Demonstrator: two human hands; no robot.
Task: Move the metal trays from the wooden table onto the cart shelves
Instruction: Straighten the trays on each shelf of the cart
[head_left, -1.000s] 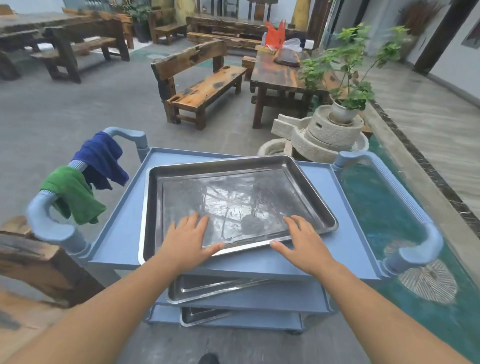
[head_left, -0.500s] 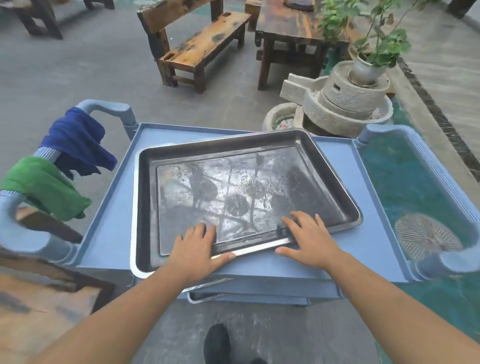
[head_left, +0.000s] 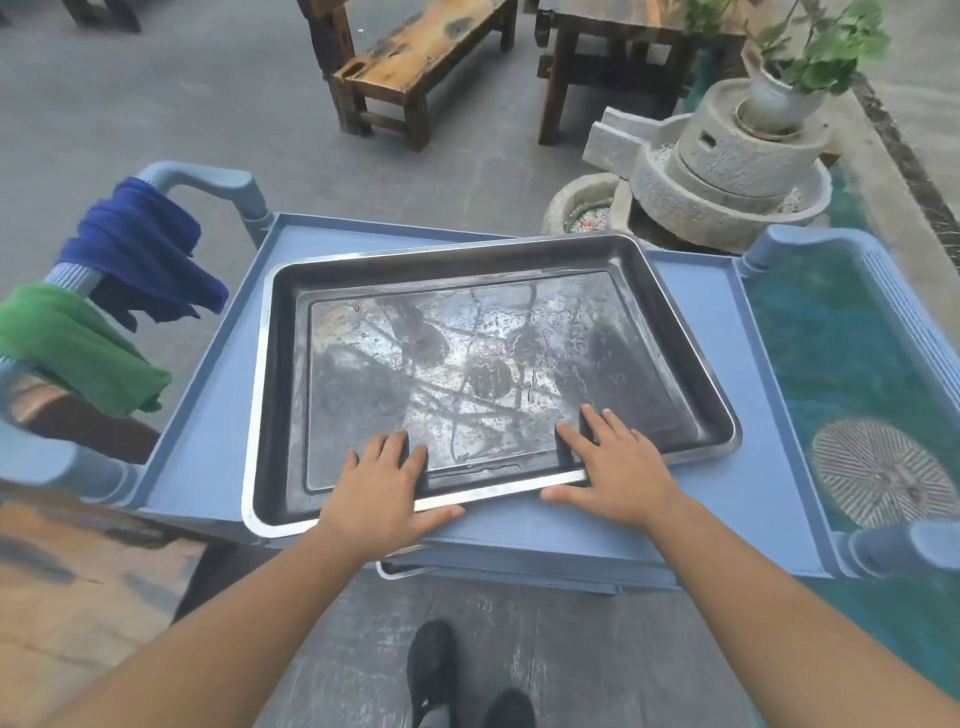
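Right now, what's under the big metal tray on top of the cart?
The big metal tray sits on the cart's blue top shelf. Below, the corner of another tray pokes out of a lower shelf; the rest is covered.

L hand (head_left: 387, 493) & R hand (head_left: 615, 470) both flat, palms down, fingers straight, arms extended fwd

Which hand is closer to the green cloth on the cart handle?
Left. The left hand rests on the near rim of the metal tray, toward the green cloth; the right hand rests farther right on it.
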